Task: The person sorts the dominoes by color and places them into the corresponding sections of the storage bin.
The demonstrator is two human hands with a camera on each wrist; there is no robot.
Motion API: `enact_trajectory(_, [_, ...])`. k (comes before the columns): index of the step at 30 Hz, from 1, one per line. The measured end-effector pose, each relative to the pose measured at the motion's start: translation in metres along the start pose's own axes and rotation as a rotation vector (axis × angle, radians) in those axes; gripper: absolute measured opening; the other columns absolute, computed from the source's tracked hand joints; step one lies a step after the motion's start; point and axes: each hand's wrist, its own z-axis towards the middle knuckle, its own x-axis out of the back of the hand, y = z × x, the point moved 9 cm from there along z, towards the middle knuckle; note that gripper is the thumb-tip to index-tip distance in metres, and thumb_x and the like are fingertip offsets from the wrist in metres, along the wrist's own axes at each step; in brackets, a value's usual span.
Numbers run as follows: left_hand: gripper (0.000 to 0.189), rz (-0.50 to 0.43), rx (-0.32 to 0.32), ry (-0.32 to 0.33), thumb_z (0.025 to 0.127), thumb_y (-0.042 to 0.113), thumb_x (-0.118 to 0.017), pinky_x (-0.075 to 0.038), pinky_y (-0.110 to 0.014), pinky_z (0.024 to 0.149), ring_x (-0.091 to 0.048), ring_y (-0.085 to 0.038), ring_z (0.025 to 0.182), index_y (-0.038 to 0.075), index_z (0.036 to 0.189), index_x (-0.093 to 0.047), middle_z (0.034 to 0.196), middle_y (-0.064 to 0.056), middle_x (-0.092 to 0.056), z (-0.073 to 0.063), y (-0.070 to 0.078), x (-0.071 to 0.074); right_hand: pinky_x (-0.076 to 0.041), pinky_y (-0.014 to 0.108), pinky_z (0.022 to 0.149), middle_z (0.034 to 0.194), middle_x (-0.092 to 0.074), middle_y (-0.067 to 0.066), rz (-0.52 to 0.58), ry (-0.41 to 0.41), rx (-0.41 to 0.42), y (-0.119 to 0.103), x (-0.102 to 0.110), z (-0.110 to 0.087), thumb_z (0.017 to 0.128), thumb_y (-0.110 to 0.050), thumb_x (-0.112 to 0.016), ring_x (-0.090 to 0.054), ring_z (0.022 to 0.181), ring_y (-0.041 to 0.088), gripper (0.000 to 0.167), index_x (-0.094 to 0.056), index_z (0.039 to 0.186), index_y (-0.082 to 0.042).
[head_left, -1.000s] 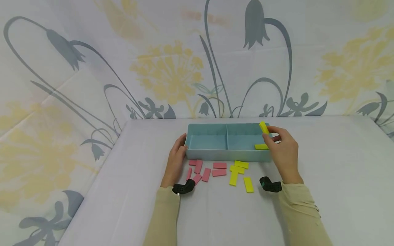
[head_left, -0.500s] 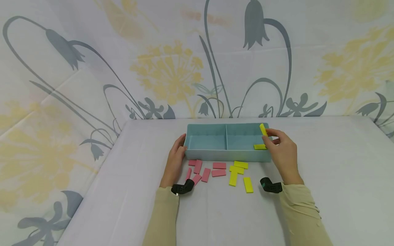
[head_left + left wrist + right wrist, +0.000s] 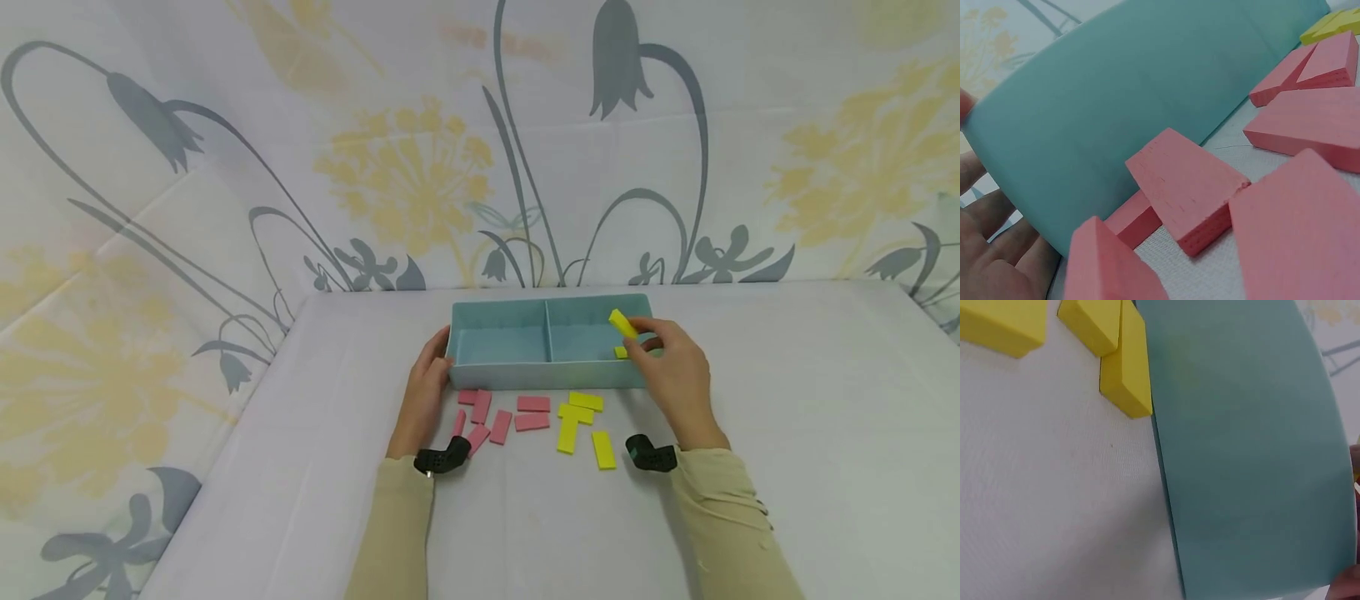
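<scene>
A pale blue-green box (image 3: 510, 376) with a divider stands on the white cloth. At its left end, my left hand (image 3: 422, 392) holds the corner, thumb at the front and fingers along the end wall; those fingers (image 3: 991, 231) show beside the box in the left wrist view. Over the right compartment, my right hand (image 3: 677, 375) pinches a yellow block (image 3: 621, 322) between thumb and fingers. Another yellow block (image 3: 620, 352) lies inside that compartment, partly hidden by the hand. Only fingertips (image 3: 1344, 584) of the right hand appear in the right wrist view, at the box's rim.
Several pink blocks (image 3: 501, 427) lie before the box's left half, some overlapping. Several yellow blocks (image 3: 603, 450) lie before its right half, close to the front wall. The left compartment (image 3: 502, 342) holds nothing visible. A flower-patterned cloth (image 3: 420, 183) hangs behind.
My right hand has moved left with the yellow block, which now tilts more toward the divider. The box's right end has shifted slightly left and back. The left hand stays at its corner.
</scene>
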Motion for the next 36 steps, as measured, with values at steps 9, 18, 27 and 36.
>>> enact_trajectory(9, [0.048, 0.006, -0.006, 0.002, 0.090, 0.019, -0.036, -0.029, -0.037, 0.100, -0.031, -0.015, 0.127, 0.025, 0.137, -0.035, 0.141, 0.004, -0.033, 0.000, 0.000, 0.002, -0.046, 0.036, 0.065, 0.110, -0.056, 0.007, 0.038, -0.067, 0.015, -0.007, -0.010, 0.000, 0.086, -0.028, -0.058, -0.056, 0.087, 0.023, 0.035, -0.057, 0.116, -0.009])
enact_trajectory(18, [0.047, -0.001, 0.012, -0.002, 0.090, 0.021, -0.036, -0.029, -0.037, 0.100, -0.032, -0.014, 0.126, 0.025, 0.137, -0.035, 0.141, 0.003, -0.033, -0.001, -0.004, 0.002, -0.046, 0.037, 0.064, 0.107, -0.056, 0.008, 0.007, -0.089, 0.019, -0.006, -0.017, -0.002, 0.087, -0.028, -0.057, -0.056, 0.086, 0.023, 0.034, -0.057, 0.116, -0.010])
enact_trajectory(27, [0.045, 0.037, 0.008, 0.015, 0.091, 0.023, -0.037, -0.030, -0.036, 0.100, -0.032, -0.011, 0.126, 0.031, 0.135, -0.037, 0.139, 0.007, -0.034, 0.001, -0.001, 0.003, -0.043, 0.039, 0.066, 0.106, -0.057, 0.008, -0.039, -0.073, 0.042, -0.010, -0.019, -0.002, 0.088, -0.030, -0.055, -0.057, 0.085, 0.024, 0.035, -0.057, 0.116, -0.010])
enact_trajectory(36, [0.046, 0.014, 0.017, 0.017, 0.090, 0.023, -0.038, -0.030, -0.036, 0.100, -0.032, -0.013, 0.126, 0.026, 0.136, -0.037, 0.140, 0.004, -0.034, 0.002, -0.003, 0.002, -0.042, 0.039, 0.063, 0.103, -0.058, 0.009, -0.077, -0.073, 0.062, -0.011, -0.021, -0.003, 0.087, -0.025, -0.057, -0.057, 0.083, 0.024, 0.032, -0.057, 0.115, -0.011])
